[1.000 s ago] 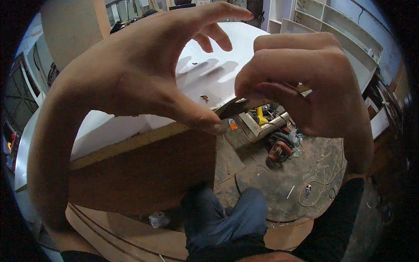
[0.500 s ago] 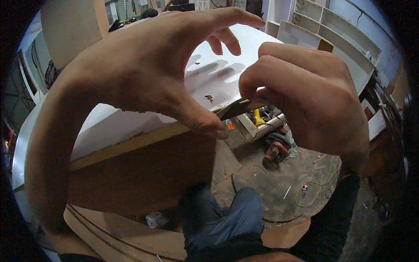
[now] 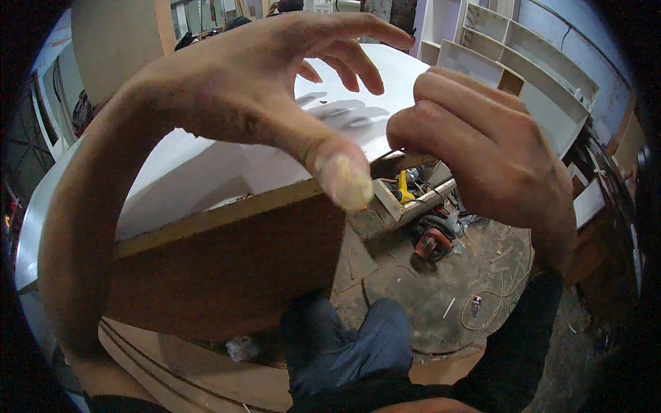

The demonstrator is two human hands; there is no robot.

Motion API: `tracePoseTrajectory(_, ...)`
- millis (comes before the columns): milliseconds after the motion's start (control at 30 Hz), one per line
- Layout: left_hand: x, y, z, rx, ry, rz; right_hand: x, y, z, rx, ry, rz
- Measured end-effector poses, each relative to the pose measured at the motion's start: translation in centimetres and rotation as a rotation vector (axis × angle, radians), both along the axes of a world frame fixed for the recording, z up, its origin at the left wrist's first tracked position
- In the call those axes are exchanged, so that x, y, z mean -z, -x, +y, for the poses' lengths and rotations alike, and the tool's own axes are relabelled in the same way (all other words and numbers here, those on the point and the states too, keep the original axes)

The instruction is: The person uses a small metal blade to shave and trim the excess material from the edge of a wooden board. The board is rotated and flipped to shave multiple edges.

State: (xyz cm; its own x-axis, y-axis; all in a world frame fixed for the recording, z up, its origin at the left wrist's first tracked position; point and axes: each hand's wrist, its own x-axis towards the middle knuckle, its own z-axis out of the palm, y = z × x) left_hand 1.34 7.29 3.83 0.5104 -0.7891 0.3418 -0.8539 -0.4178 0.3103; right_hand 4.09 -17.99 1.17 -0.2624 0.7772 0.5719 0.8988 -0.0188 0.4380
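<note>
My left hand (image 3: pixel 255 96) arches over a white-topped panel (image 3: pixel 186 175), fingers spread and nothing in its grasp. A pale yellowish smear covers the tip of its thumb, which hangs just above the panel's near corner. The panel has a raw yellow-brown edge (image 3: pixel 220 215) and a dark brown side face (image 3: pixel 234 268). To the right, my right hand (image 3: pixel 489 148) is closed, its fingers curled by that same corner. A thin dark sliver shows below its fingertips; the hand hides most of it, so I cannot tell its kind.
Beyond the corner, a wooden box (image 3: pixel 413 203) holds tools, one of them yellow. A red and black power tool (image 3: pixel 432 244) lies on the floor near a coiled cable (image 3: pixel 499 303). White shelving (image 3: pixel 530 62) stands at the back right. My legs (image 3: pixel 351 344) are below the panel.
My left thumb has turned so its smeared tip faces up. The dark thin piece under my right fingers shows less. Brown crumbs on the white top near the corner no longer show.
</note>
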Motion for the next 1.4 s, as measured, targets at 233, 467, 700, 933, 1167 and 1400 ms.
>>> tracePoseTrajectory(233, 1.5, -1.4, 0.5, -0.051, 0.144, -0.003, -2.1, 2.1, -2.7, 0.204, 0.024, 0.028)
tracePoseTrajectory(467, 0.9, -0.1, -0.7, -0.247, -0.047, 0.009, -1.4, -0.7, -0.9, -0.070, 0.129, -0.092)
tracePoseTrajectory(700, 0.6, 0.8, -1.5, -0.265, -0.154, -0.065, -0.7, -1.7, 0.3, -0.192, 0.118, -0.087)
tracePoseTrajectory(933, 1.2, 1.5, -1.7, -0.323, -0.173, -0.220, -0.8, -1.7, 0.6, -0.224, 0.105, -0.096)
tracePoseTrajectory(1167, 2.9, 2.2, -1.8, -0.434, -0.230, -0.482, -1.2, -1.7, 1.3, -0.261, 0.105, -0.081)
tracePoseTrajectory(1400, 1.5, 2.3, -2.2, -0.389, -0.224, -0.256, -0.7, -1.2, 1.5, -0.208, 0.092, 0.125)
